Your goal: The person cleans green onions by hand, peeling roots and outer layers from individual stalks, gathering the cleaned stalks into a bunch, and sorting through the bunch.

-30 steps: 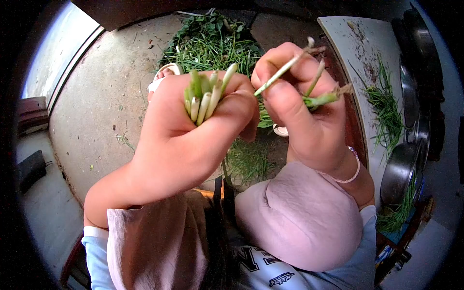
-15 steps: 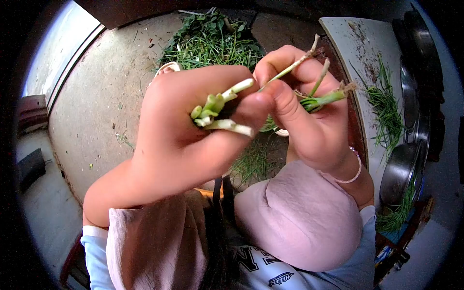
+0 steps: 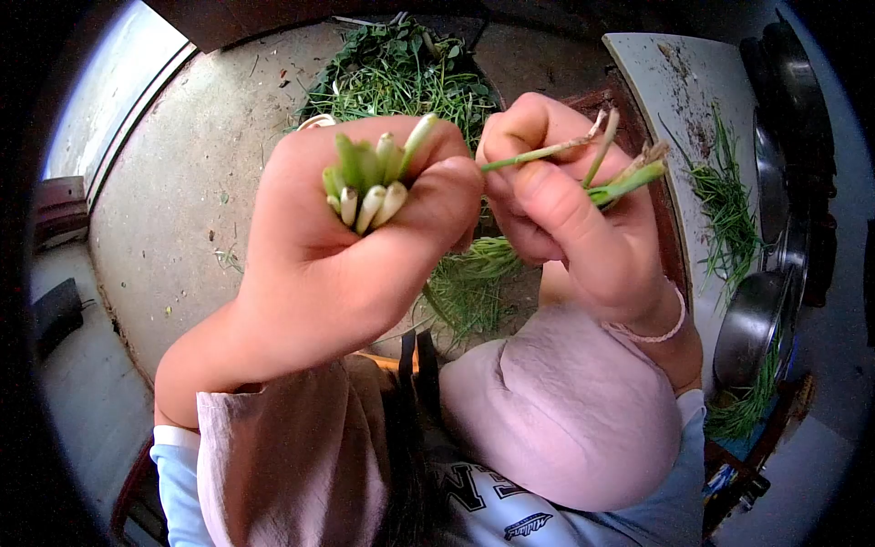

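Observation:
My left hand is closed round a bunch of thin green-onion stalks, their pale white ends standing up above the fist. Close beside it, my right hand is closed on a few more green-onion stalks with brown, dry root ends pointing right. One of these thin stalks reaches across the right thumb toward the left fist. Long green leaves hang below, between the hands; which hand holds them I cannot tell.
A heap of cut greens lies on the floor ahead. To the right, a white board bears soil crumbs and grassy leaves. Metal bowls stand along the right side. Loose leaf scraps lie on the floor between my knees.
The left fist has turned, so the pale ends point more upward instead of right. My hands have drawn slightly apart, and the right-hand stalks have tilted lower.

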Demonstrator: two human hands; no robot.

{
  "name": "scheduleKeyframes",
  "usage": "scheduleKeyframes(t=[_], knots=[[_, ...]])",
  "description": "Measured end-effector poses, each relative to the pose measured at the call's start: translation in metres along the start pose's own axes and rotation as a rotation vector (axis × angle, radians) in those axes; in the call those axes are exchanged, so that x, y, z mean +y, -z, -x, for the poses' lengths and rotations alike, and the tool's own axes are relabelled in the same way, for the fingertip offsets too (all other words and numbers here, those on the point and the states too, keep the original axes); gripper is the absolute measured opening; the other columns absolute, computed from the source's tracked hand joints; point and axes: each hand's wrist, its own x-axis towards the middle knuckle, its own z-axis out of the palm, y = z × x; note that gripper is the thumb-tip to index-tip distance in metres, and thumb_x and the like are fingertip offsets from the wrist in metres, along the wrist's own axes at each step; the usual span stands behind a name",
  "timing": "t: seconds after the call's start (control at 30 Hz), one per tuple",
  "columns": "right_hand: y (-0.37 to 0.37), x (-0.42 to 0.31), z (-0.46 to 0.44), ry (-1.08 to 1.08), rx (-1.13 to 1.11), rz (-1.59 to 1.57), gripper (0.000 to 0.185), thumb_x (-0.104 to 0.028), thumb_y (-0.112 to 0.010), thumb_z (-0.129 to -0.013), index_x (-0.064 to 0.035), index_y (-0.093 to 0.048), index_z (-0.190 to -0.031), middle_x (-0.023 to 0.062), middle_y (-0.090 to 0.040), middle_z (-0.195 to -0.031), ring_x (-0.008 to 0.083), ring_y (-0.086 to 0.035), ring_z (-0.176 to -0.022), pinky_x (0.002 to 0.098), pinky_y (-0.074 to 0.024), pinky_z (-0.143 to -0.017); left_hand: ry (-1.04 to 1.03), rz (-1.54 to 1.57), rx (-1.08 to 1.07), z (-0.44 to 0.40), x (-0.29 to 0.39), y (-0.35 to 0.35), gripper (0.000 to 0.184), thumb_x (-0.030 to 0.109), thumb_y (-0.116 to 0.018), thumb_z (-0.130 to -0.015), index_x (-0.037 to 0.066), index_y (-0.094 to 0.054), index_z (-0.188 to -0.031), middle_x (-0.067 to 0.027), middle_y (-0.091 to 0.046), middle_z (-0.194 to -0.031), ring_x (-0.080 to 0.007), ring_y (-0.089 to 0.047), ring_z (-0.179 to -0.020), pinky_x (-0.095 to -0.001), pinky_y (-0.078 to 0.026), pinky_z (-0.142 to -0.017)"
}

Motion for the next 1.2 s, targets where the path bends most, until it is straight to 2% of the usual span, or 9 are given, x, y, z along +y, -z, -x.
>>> scheduleKeyframes(t=[0.17,0.23,0.37,0.43,0.57,0.63,0.67,0.83,1.2], knots=[[0.006,-0.003,-0.001,-0.086,0.175,-0.231,0.009,-0.014,-0.038,-0.08,-0.0056,-0.038,-0.078,-0.0005,-0.033,-0.066,0.001,-0.024,-0.041,0.0144,-0.0177,-0.035,-0.009,-0.078,-0.011,-0.001,0.0,0.004,0.021,0.014,-0.043,-0.079,0.002,-0.045,-0.061,-0.0006,-0.042,-0.053,-0.007,-0.037,-0.047,-0.0209,-0.027,-0.042],[0.013,-0.004,-0.002,-0.054,0.323,-0.381,0.009,-0.013,-0.042,-0.08,-0.0037,-0.045,-0.08,-0.0013,-0.041,-0.06,0.0015,-0.027,-0.039,0.0171,-0.0195,-0.033,0.007,-0.089,-0.017,-0.001,0.002,0.005,0.02,0.014,-0.043,-0.079,0.002,-0.045,-0.063,-0.0006,-0.043,-0.053,-0.0066,-0.038,-0.048,-0.0203,-0.028,-0.042],[0.035,0.0,-0.003,0.042,0.519,-0.407,0.01,-0.015,-0.041,-0.08,-0.0059,-0.043,-0.075,-0.0018,-0.037,-0.059,0.0025,-0.025,-0.038,0.0175,-0.0176,-0.033,0.02,-0.082,0.007,-0.001,0.001,0.007,0.018,0.016,-0.042,-0.081,0.003,-0.046,-0.068,-0.0008,-0.044,-0.055,-0.0058,-0.039,-0.048,-0.0192,-0.028,-0.042],[0.044,0.008,0.001,0.075,0.437,-0.468,0.017,-0.019,-0.043,-0.081,-0.0069,-0.043,-0.069,-0.0018,-0.039,-0.058,0.0018,-0.025,-0.039,0.0181,-0.0171,-0.033,0.025,-0.077,-0.001,-0.001,0.0,0.007,0.017,0.016,-0.042,-0.081,0.004,-0.045,-0.069,-0.0008,-0.044,-0.056,-0.0057,-0.038,-0.048,-0.0191,-0.027,-0.042],[0.03,-0.002,0.007,-0.004,0.506,0.029,0.023,-0.023,-0.052,-0.079,-0.0056,-0.049,-0.065,-0.0033,-0.043,-0.053,-0.0001,-0.029,-0.042,0.0174,-0.0206,-0.035,0.102,-0.053,0.005,-0.001,0.004,0.01,0.017,0.017,-0.043,-0.081,0.005,-0.044,-0.07,-0.0009,-0.044,-0.057,-0.0055,-0.038,-0.047,-0.0186,-0.027,-0.042],[0.017,-0.005,0.001,0.215,0.566,0.328,0.013,-0.014,-0.058,-0.076,-0.0038,-0.054,-0.069,-0.0036,-0.046,-0.054,-0.0008,-0.033,-0.045,0.0157,-0.0243,-0.039,0.159,-0.055,-0.017,-0.001,0.005,0.01,0.017,0.017,-0.043,-0.082,0.005,-0.043,-0.07,-0.0009,-0.045,-0.058,-0.0055,-0.037,-0.047,-0.0185,-0.027,-0.042],[0.023,-0.002,0.005,0.254,0.364,0.431,0.016,-0.013,-0.051,-0.079,0.0002,-0.052,-0.088,0.0016,-0.049,-0.07,0.0,-0.029,-0.045,0.0143,-0.0187,-0.038,0.153,-0.031,-0.01,-0.001,0.005,0.008,0.016,0.017,-0.043,-0.081,0.004,-0.044,-0.071,-0.0011,-0.045,-0.058,-0.0057,-0.037,-0.047,-0.0185,-0.027,-0.042],[0.008,-0.005,0.002,0.152,0.231,0.196,0.021,-0.02,-0.054,-0.079,0.0009,-0.052,-0.082,0.0003,-0.048,-0.069,0.0001,-0.032,-0.047,0.0138,-0.022,-0.042,-0.013,-0.056,-0.049,-0.002,-0.002,0.006,0.017,0.017,-0.046,-0.079,0.002,-0.046,-0.071,-0.0018,-0.046,-0.059,-0.0067,-0.037,-0.046,-0.0197,-0.028,-0.041],[0.003,-0.003,0.0,0.199,0.106,0.247,0.015,-0.013,-0.053,-0.079,0.0018,-0.051,-0.078,0.0031,-0.049,-0.072,0.007,-0.044,-0.067,0.0178,-0.0334,-0.058,0.073,-0.066,0.037,0.002,0.003,0.001,0.015,0.01,-0.055,-0.074,-0.003,-0.052,-0.067,-0.0053,-0.049,-0.056,-0.0109,-0.046,-0.047,-0.0216,-0.035,-0.039]])
